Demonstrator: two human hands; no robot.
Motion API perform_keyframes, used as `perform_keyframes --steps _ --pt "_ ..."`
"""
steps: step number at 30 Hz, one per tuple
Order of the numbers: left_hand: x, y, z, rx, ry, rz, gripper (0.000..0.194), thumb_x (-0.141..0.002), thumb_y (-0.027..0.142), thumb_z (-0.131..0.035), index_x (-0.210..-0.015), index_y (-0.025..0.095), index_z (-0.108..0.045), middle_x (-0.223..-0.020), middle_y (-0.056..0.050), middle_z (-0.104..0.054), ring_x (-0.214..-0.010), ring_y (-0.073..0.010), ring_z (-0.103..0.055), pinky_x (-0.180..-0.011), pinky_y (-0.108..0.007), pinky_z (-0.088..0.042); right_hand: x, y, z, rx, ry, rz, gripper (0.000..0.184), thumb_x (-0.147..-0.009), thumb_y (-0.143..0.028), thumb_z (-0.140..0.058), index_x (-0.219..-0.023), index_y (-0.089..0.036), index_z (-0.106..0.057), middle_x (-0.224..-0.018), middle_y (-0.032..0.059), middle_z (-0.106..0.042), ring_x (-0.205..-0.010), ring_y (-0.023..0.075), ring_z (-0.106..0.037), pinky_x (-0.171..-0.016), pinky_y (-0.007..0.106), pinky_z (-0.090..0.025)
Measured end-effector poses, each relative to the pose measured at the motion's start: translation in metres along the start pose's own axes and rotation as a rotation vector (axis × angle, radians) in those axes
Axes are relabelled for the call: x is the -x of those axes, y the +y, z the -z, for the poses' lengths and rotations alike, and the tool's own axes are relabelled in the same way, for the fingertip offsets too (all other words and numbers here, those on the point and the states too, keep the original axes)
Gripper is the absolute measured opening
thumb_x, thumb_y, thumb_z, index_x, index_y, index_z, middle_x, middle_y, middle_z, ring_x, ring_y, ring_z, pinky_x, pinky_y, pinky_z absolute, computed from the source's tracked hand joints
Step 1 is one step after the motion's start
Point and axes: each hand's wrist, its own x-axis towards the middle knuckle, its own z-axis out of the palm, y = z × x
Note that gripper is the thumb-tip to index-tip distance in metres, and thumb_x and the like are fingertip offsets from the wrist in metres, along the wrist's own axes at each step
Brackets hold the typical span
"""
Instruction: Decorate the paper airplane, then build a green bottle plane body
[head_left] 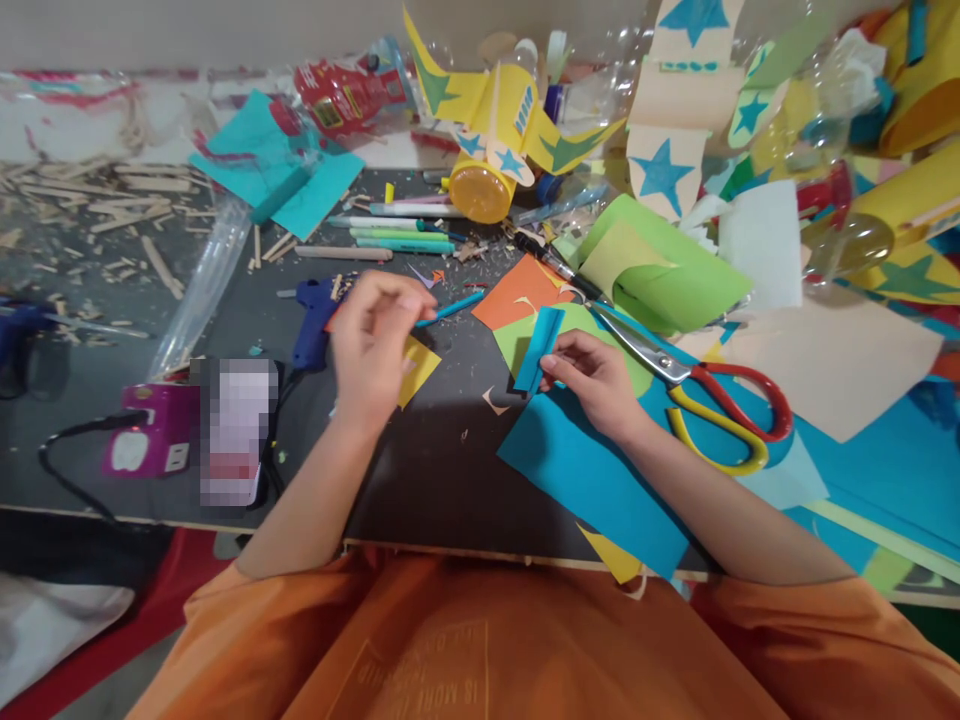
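Note:
My right hand (592, 378) pinches a folded strip of blue paper (541, 345) between thumb and fingers, held above green and blue sheets. My left hand (379, 335) is raised over the dark table, its fingers curled and the thumb against them; whatever they may hold is hidden. A thin blue stick-like piece (454, 308) shows just beyond its fingertips, and I cannot tell whether they touch. Beneath that hand is a yellow paper scrap (420, 372). Beside it lies a blue glue gun (311, 325). Large scissors (667, 368) with red and yellow handles rest right of my right hand.
A yellow bottle craft (480, 185) with paper wings stands at the back, near several markers (405, 240). Wood sticks (112, 205) litter the left. A purple box (146, 430) with a cable sits beside a blurred-out phone-like object (238, 430). Blue paper (600, 470) covers the front right.

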Motion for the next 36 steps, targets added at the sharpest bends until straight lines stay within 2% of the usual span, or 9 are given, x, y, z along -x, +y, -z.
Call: perform_keyframes --steps 3,5,8,12,18,20,22,27,36 --pt "-0.011 -0.001 0.039 -0.563 0.222 -0.165 0.018 -0.083 0.039 -0.063 -0.082 0.021 -0.059 -0.083 -0.002 -0.062 -0.079 -0.0183 -0.058 -0.082 -0.037 -0.050 -0.002 0.001 0.002 -0.045 0.003 -0.025 0.047 -0.063 -0.061 -0.082 -0.071 -0.023 -0.054 -0.053 -0.0066 -0.059 -0.048 0.0123 -0.062 -0.052 0.028 -0.054" --pt "-0.017 -0.005 0.062 -0.911 0.241 -0.033 0.031 -0.069 0.031 -0.075 -0.088 0.021 -0.053 -0.095 -0.006 -0.062 -0.096 -0.0267 -0.060 -0.098 -0.049 -0.045 -0.003 0.002 0.004 -0.079 0.005 -0.036 0.047 -0.062 -0.059 -0.083 -0.071 -0.023 -0.055 -0.053 -0.0067 -0.060 -0.048 0.0121 -0.062 -0.052 0.027 -0.054" --pt "-0.022 -0.013 0.076 -1.087 0.157 0.309 0.054 -0.055 0.029 -0.086 -0.077 0.024 -0.036 -0.092 -0.010 -0.060 -0.107 -0.0401 -0.059 -0.101 -0.061 -0.042 -0.004 0.002 0.004 -0.105 0.009 -0.049 0.046 -0.061 -0.057 -0.085 -0.071 -0.023 -0.055 -0.052 -0.0069 -0.061 -0.047 0.0120 -0.062 -0.052 0.027 -0.054" --pt "-0.022 -0.018 0.068 -1.089 0.075 0.470 0.062 -0.055 0.026 -0.084 -0.070 0.027 -0.024 -0.083 -0.007 -0.056 -0.105 -0.0453 -0.059 -0.098 -0.067 -0.042 -0.003 -0.001 0.004 -0.106 0.018 -0.058 0.048 -0.059 -0.058 -0.085 -0.070 -0.023 -0.055 -0.052 -0.0068 -0.061 -0.047 0.0127 -0.062 -0.052 0.028 -0.055" --pt "-0.024 0.003 0.053 -1.081 0.170 0.454 0.050 -0.055 0.016 -0.080 -0.083 0.026 -0.039 -0.071 0.001 -0.051 -0.089 -0.0373 -0.065 -0.087 -0.053 -0.048 -0.004 -0.004 0.003 -0.119 0.065 -0.045 0.048 -0.059 -0.059 -0.085 -0.070 -0.024 -0.053 -0.053 -0.0067 -0.061 -0.048 0.0130 -0.062 -0.053 0.029 -0.057" --pt "-0.021 0.010 0.045 -1.011 0.177 0.386 0.043 -0.059 0.018 -0.079 -0.086 0.025 -0.046 -0.069 0.003 -0.051 -0.084 -0.0318 -0.065 -0.083 -0.045 -0.047 -0.005 -0.005 0.004 -0.128 0.105 -0.032 0.049 -0.057 -0.059 -0.086 -0.070 -0.024 -0.053 -0.053 -0.0068 -0.061 -0.047 0.0132 -0.062 -0.053 0.030 -0.057" --pt "-0.014 0.011 0.035 -0.874 0.085 0.280 0.035 -0.064 0.028 -0.079 -0.085 0.025 -0.050 -0.069 0.003 -0.055 -0.082 -0.0269 -0.064 -0.079 -0.039 -0.047 -0.007 -0.005 0.005 -0.150 0.144 -0.023 0.050 -0.055 -0.058 -0.087 -0.068 -0.024 -0.053 -0.053 -0.0073 -0.060 -0.047 0.0129 -0.061 -0.054 0.029 -0.057" --pt "0.005 -0.004 0.011 -0.711 -0.013 0.054 0.048 -0.061 0.033 -0.080 -0.101 0.023 -0.055 -0.089 -0.003 -0.065 -0.092 -0.0284 -0.066 -0.079 -0.037 -0.051 -0.010 -0.002 0.008 -0.195 0.168 -0.016 0.051 -0.054 -0.056 -0.088 -0.066 -0.025 -0.051 -0.050 -0.0093 -0.057 -0.044 0.0109 -0.058 -0.054 0.028 -0.058" --pt "0.019 -0.030 0.018 -0.797 -0.058 -0.086 0.038 -0.068 0.029 -0.071 -0.100 0.022 -0.053 -0.097 -0.008 -0.063 -0.102 -0.0313 -0.064 -0.089 -0.040 -0.050 -0.012 0.006 0.013 -0.203 0.131 0.050 0.045 -0.065 -0.053 -0.085 -0.071 -0.024 -0.050 -0.057 -0.0078 -0.064 -0.047 0.0117 -0.062 -0.052 0.028 -0.059"
